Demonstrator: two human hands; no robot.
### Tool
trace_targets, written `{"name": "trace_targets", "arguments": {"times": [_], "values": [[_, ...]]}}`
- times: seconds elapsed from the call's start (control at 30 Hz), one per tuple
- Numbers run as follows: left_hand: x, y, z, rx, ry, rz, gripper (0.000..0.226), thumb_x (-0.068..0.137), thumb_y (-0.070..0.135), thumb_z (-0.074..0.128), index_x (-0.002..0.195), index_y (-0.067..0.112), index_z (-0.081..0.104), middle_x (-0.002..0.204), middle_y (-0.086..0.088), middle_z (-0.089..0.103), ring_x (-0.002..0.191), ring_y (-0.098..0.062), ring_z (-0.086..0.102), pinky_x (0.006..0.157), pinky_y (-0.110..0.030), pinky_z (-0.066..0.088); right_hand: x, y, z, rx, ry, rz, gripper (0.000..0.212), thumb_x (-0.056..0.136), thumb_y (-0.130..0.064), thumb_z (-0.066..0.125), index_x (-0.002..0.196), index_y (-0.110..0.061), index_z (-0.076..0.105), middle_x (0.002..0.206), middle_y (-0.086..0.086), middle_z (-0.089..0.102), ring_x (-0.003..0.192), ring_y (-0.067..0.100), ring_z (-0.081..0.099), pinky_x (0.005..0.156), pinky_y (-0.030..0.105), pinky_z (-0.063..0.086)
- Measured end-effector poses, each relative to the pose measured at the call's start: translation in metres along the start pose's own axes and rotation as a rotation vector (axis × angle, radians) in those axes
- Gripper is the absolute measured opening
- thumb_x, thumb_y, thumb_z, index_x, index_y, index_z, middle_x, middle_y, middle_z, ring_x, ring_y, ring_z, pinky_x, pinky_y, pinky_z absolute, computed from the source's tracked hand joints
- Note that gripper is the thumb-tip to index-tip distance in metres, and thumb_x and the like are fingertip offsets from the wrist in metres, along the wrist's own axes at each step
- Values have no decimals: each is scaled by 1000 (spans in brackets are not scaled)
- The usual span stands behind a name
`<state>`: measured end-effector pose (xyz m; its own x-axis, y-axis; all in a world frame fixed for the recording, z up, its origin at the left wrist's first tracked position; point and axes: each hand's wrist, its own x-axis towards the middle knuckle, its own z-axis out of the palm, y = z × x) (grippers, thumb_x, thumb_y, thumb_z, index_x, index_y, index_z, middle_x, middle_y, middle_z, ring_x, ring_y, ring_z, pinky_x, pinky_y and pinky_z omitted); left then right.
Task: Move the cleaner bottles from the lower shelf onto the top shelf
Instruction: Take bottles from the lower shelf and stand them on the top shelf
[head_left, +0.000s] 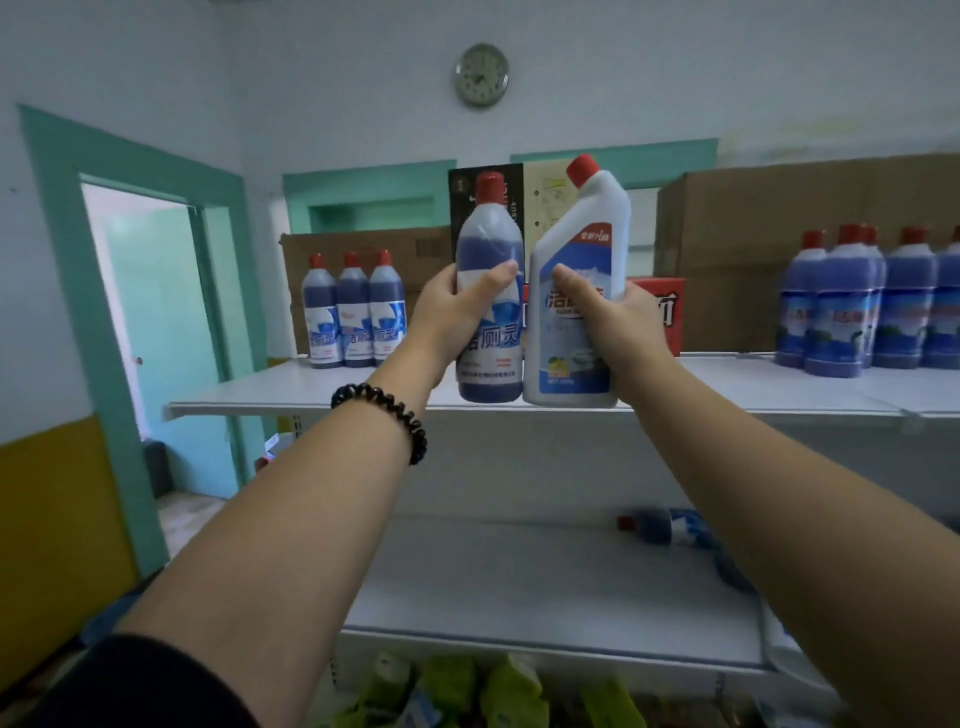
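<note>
1. At the centre of the frame I see a blue cleaner bottle (488, 244) with a red cap, upright. The left hand (457, 306) is wrapped round its middle, thumb across the label.
2. Just to its right stands a white cleaner bottle (587, 234) with an angled neck and a red cap, side by side with the blue one. The right hand (613, 322) clasps its lower body, thumb on the front.
3. Both bases sit level with the front edge of the top shelf (727, 384). I cannot tell whether they rest on it or hang just above.
4. I judge this to be the placing step: both bottles are raised and not yet let go.
5. Next, I would set both flat, push them back from the edge into the gap between the groups, then loosen both hands.
6. At lower right, a blue bottle (670, 527) lies on its side on the lower shelf (519, 571), partly hidden by the right forearm. It needs a later trip.
7. Three blue bottles (353, 312) stand at the shelf's left, a cluster of blue bottles (862, 306) at its right, with cardboard boxes (779, 218) behind.
</note>
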<state>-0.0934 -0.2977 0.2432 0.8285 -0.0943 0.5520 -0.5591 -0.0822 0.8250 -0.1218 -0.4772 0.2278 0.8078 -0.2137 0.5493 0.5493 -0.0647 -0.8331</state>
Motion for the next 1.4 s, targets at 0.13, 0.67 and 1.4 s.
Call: {"name": "trace_targets", "arguments": {"times": [0.13,0.67,1.4], "values": [[28,-23,-24,35,65,-14,40,87,52,69,114,24,62,101,1,76,88,-16,75,75,-35,60,28,18,32,1,-16,27,48,77,-51,80,111,-22,65,100,1,76,89,20,75,85,47,61],[161,-119,-65,235,150,-185,43,87,48,72,117,27,50,94,13,61,82,-4,60,62,-24,48,174,82,89,-27,-9,6,33,78,-54,77,95,-33,58,93,-8,73,79,13,74,65,29,59],[220,-127,-102,819,23,-65,62,80,48,79,126,12,58,111,-3,67,93,-20,66,76,-35,58,177,120,107,-12,117,154,39,78,-49,81,105,-25,66,90,-6,77,73,11,76,59,30,61]]}}
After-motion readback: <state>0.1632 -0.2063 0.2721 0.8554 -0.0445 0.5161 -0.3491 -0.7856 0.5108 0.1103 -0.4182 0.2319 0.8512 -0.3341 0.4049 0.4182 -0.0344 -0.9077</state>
